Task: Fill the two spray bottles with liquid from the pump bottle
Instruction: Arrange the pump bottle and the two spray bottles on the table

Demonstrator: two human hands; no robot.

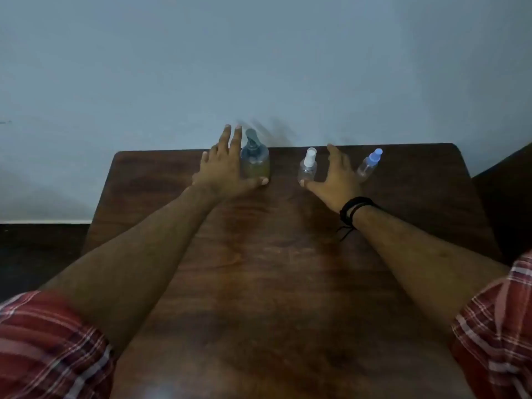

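Head view looks down over a dark wooden table (273,269) pushed against a pale blue wall (259,59). Three bottles stand upright in a row along its far edge: one pump bottle (255,161) and two small clear spray bottles. The pump bottle, on the left of the row, has a grey pump head and holds yellowish liquid in its lower part. To its right stands the spray bottle with the white cap (308,165), and further right, well apart from it, the spray bottle with the blue cap (370,165); whether either small one holds any liquid cannot be told.

Two bare forearms reach forward, each out of a rolled red plaid sleeve (49,347). The left hand (223,168) is spread wide at the pump bottle's left side, fingers extended upward beside it and the thumb curling under its near base (touching it, as far as the blur allows), not clamped round it. The right hand (335,180) hangs spread between the two spray bottles, thumb tip just beside the white-capped one's base, gripping nothing. One black cord wristband (354,210) circles the right wrist.
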